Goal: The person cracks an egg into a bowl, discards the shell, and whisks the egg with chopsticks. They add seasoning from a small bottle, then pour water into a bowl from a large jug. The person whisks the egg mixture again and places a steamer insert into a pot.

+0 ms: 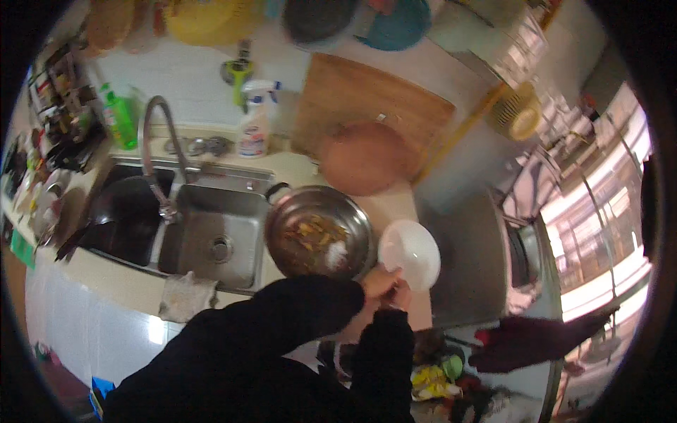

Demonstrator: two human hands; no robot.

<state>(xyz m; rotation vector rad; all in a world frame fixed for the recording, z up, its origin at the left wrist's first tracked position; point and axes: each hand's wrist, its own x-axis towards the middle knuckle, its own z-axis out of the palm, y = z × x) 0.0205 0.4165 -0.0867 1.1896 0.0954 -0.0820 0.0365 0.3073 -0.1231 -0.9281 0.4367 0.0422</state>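
Note:
My left hand and my right hand meet at the near side of a white bowl on the counter, to the right of the pot. Their fingers overlap, and blur hides whether they grip the bowl's rim or some small thing. Just left of the bowl, a stainless steel pot with a dark handle stands by the sink. Inside it lie yellow-brown pieces of food and a small heap of white powder or grains. My left sleeve covers part of the pot's near rim.
A double-bowl steel sink with a curved faucet is left of the pot. Behind stand a spray bottle, a wooden cutting board and a round brown board. A cloth hangs over the counter's front edge.

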